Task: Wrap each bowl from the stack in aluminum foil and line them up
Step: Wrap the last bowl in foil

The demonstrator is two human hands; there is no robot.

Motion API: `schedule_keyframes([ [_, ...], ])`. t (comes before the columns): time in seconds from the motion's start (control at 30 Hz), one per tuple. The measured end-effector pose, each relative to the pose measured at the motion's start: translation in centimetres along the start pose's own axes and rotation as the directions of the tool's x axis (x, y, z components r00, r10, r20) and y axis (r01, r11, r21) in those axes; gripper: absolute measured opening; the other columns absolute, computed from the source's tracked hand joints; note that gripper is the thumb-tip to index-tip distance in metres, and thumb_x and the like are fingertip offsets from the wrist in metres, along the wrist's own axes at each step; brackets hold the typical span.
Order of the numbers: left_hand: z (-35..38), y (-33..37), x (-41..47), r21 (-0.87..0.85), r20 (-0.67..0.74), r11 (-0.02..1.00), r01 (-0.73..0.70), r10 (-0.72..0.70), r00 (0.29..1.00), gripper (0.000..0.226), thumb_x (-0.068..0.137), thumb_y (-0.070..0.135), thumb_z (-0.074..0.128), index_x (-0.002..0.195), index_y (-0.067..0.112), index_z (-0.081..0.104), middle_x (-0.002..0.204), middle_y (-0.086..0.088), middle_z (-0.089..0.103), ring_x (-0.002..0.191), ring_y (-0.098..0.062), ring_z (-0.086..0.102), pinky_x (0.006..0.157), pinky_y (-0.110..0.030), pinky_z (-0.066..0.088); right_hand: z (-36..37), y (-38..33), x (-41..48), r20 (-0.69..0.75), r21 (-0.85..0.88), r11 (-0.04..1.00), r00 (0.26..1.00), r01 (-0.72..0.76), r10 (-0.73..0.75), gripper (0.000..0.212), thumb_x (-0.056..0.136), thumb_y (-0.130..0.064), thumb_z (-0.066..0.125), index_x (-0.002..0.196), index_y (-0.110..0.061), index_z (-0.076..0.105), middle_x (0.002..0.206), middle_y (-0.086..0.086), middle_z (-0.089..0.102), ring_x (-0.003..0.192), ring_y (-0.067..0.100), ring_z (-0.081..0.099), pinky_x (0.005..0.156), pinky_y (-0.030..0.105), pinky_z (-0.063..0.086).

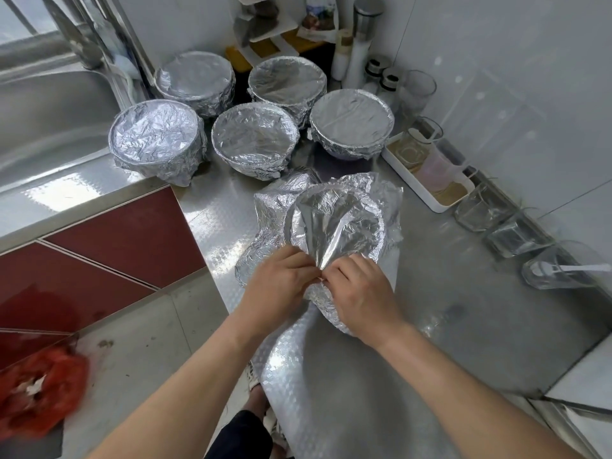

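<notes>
Fingers (309,264) of the left hand (280,281) were curled in and met those of the right hand (362,293) at the near rim, the two sets pinching a gathered fold of the foil (331,233) between them. The sheet pulled taut from that pinch across the mouth of the foil-covered bowl (372,207), which sat on the steel counter (212,223) right in front of the person, with loose crinkled foil bunched out to its left. Farther back on the counter stood five wrapped bowls (255,137), two behind and three in front, close together beside the sink (43,111). A white tray (402,165) of glass jars lay along the wall to the right.
</notes>
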State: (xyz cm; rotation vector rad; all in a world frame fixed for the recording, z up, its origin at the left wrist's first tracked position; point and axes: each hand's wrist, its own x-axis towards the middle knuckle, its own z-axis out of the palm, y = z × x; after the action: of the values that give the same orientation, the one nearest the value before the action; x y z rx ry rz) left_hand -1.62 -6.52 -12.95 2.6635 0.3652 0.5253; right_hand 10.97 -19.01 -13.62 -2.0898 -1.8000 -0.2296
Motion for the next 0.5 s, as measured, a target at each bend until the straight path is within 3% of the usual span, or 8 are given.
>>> schedule_keyframes([
  [0.17, -0.7, -0.3, -1.0, -0.021, -0.039, 1.0, -0.005, 0.005, 0.999, 0.03, 0.06, -0.007, 0.081, 0.083, 0.012, 0.077, 0.086, 0.003, 0.07, 0.089, -0.019, 0.053, 0.075, -0.024, 0.045, -0.4, -1.4, -0.1, 0.015, 0.054, 0.998, 0.999, -0.035, 0.034, 0.005, 0.087, -0.008, 0.065, 0.087, -0.013, 0.065, 0.083, 0.001, 0.059, 0.076, 0.024, 0.054, 0.067, 0.036, 0.044],
  [0.27, -1.4, -1.0, -1.6, -0.001, -0.03, 1.0, 0.003, -0.003, 1.0, 0.014, 0.081, 0.009, 0.068, 0.091, 0.013, 0.077, 0.091, 0.001, 0.069, 0.095, -0.021, 0.055, 0.077, -0.029, 0.049, -1.2, -1.3, -0.7, 0.02, 0.107, 0.994, 0.999, -0.03, 0.028, 0.007, 0.087, -0.012, 0.068, 0.093, -0.015, 0.068, 0.089, -0.002, 0.06, 0.081, 0.02, 0.054, 0.071, 0.034, 0.042],
  [0.37, -2.2, -0.8, -1.7, -0.003, -0.011, 0.999, 0.053, -0.053, 0.999, 0.027, 0.09, 0.024, 0.053, 0.101, 0.015, 0.076, 0.099, 0.001, 0.068, 0.1, -0.021, 0.057, 0.079, -0.03, 0.052, -1.9, -0.5, -1.3, 0.039, 0.113, 0.993, 0.999, -0.024, 0.02, 0.007, 0.086, -0.017, 0.07, 0.093, -0.015, 0.068, 0.093, -0.003, 0.059, 0.083, 0.02, 0.054, 0.074, 0.035, 0.041],
  [0.5, -2.0, 0.0, -1.2, -0.011, 0.082, 1.0, 0.014, -0.013, 0.997, 0.03, 0.092, 0.035, 0.053, 0.102, 0.019, 0.076, 0.095, 0.003, 0.067, 0.092, -0.019, 0.058, 0.07, -0.034, 0.054, -1.9, -0.1, -1.3, 0.036, 0.092, 0.996, 0.999, -0.005, 0.002, 0.011, 0.084, -0.017, 0.072, 0.094, -0.014, 0.068, 0.093, -0.001, 0.059, 0.084, 0.02, 0.052, 0.074, 0.034, 0.04],
])
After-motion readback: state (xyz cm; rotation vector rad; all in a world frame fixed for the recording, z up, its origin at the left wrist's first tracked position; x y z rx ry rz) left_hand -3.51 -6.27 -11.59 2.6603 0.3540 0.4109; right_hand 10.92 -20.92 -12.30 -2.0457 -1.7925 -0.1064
